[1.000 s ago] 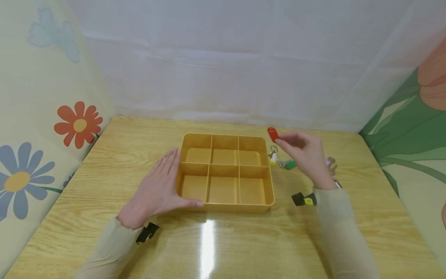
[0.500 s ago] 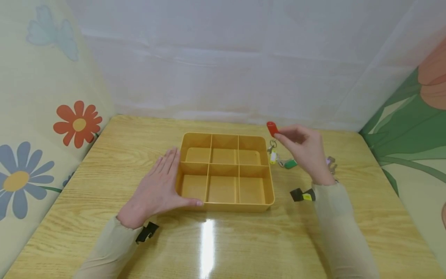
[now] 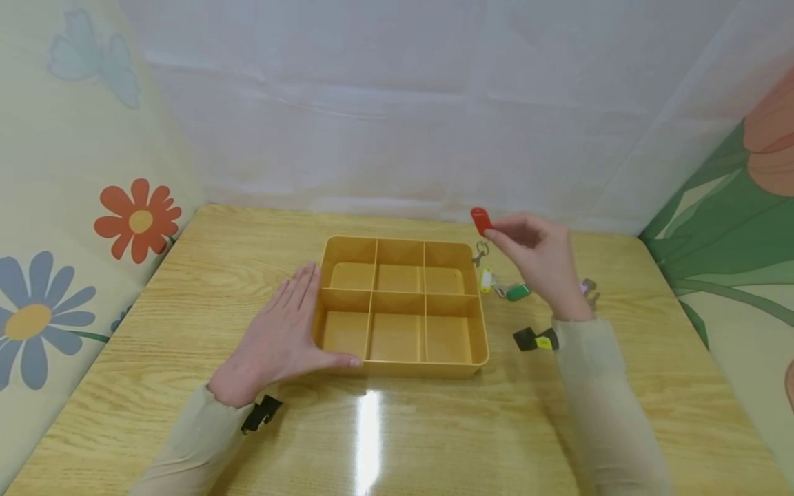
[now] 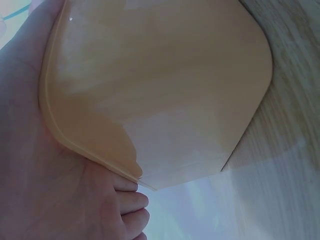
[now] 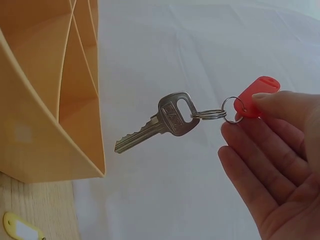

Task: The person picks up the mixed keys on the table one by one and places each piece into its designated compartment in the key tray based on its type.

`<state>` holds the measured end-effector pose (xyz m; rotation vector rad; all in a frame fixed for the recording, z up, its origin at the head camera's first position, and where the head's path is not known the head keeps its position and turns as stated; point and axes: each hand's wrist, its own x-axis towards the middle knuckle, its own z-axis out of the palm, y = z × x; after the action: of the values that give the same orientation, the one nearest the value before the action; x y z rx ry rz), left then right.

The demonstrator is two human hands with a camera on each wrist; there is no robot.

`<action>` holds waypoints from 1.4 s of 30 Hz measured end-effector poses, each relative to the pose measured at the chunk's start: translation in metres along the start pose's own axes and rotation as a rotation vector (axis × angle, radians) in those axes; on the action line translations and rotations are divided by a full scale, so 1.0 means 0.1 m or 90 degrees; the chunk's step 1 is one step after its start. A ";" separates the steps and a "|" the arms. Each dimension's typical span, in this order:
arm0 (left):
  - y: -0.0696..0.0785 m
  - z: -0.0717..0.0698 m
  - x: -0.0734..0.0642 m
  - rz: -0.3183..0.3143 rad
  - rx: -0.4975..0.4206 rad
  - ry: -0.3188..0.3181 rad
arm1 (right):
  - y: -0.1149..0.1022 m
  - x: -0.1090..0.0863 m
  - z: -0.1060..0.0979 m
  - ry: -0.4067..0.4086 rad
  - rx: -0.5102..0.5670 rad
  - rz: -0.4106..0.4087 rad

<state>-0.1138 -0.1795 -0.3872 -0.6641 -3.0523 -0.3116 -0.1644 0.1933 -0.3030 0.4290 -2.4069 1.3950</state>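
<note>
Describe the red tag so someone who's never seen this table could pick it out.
Find the yellow six-compartment box on the wooden table. Near its far right corner, the right hand pinches the red tag, with a silver key dangling from it. Unlike the yellow tag and green tag on the table, it is held up.

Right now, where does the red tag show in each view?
Head: right of centre, just above the far right corner of the divided box; the red tag is pinched by the right hand.
Left wrist: not in it.
Right wrist: upper right, with its key to the left.
Shared landmark: the divided box, in all three.
</note>
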 end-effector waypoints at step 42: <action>0.00 0.00 0.00 -0.005 -0.009 -0.003 | 0.40 0.15 0.11 -0.042 0.044 0.015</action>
<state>-0.1135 -0.1793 -0.3874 -0.6548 -3.0599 -0.3330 -0.1961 0.2013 -0.3328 0.4726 -2.4288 1.5009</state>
